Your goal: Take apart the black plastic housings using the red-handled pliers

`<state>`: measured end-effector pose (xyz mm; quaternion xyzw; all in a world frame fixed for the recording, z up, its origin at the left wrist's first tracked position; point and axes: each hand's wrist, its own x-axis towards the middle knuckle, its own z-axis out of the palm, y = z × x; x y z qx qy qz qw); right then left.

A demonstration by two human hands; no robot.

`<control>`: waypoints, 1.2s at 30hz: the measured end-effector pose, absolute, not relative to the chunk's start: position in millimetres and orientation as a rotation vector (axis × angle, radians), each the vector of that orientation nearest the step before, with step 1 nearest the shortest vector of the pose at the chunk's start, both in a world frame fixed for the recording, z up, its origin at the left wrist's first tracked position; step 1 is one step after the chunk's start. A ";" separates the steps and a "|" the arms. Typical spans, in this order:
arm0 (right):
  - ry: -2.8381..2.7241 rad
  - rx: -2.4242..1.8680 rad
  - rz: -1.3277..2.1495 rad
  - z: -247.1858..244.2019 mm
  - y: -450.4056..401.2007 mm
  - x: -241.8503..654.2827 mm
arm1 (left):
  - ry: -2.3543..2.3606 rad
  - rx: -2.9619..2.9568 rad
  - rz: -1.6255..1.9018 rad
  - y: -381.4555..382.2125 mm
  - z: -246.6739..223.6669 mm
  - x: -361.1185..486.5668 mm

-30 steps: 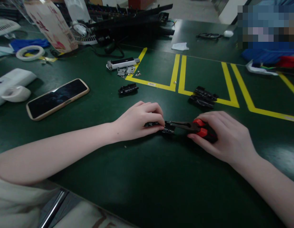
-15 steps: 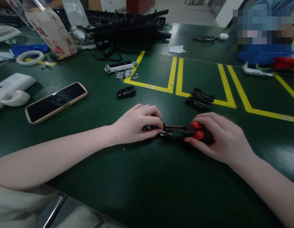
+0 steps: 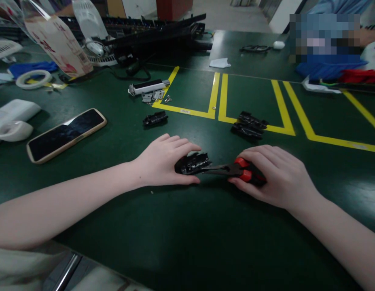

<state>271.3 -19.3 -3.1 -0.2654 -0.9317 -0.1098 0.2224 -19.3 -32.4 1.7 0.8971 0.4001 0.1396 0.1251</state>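
A small black plastic part (image 3: 193, 163) lies on the green table between the spread thumb and forefinger of my left hand (image 3: 163, 161). The thumb and fingertip stand apart on either side of it, and the palm hides its left end. In my right hand (image 3: 275, 173) is a pair of long-nose pliers (image 3: 222, 169) with red and black handles. Their jaws point left and meet the near right end of the part; whether they grip it I cannot tell.
Beyond my hands lie more black plastic parts (image 3: 155, 119) and a stacked pair (image 3: 249, 125). White-and-black module (image 3: 148, 87), metal brackets (image 3: 152, 95) and small nuts sit near yellow tape (image 3: 217, 95). A phone (image 3: 66, 134) lies left; a bottle (image 3: 58, 46) stands behind.
My left thumb and forefinger have parted from their pinch, exposing more of the black part. The pliers' tips have shifted slightly left and nearer to me. The whole view has slid slightly.
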 end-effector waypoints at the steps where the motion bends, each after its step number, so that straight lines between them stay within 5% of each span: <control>1: -2.579 -0.730 -0.311 -3.2 -19.4 271.5 | 1.195 2.635 0.373 -33.7 2.9 -18.9; 10: -2.619 -0.716 -0.319 -5.5 -19.4 272.3 | 1.157 2.615 0.113 -41.1 19.9 -21.0; 18: -2.632 -0.706 -0.328 -7.8 -18.3 272.8 | 1.249 2.704 0.420 -33.2 10.6 -28.2; 36: -2.628 -0.914 -0.229 -7.6 -17.5 280.8 | 1.012 2.771 0.329 -29.5 -0.1 -21.7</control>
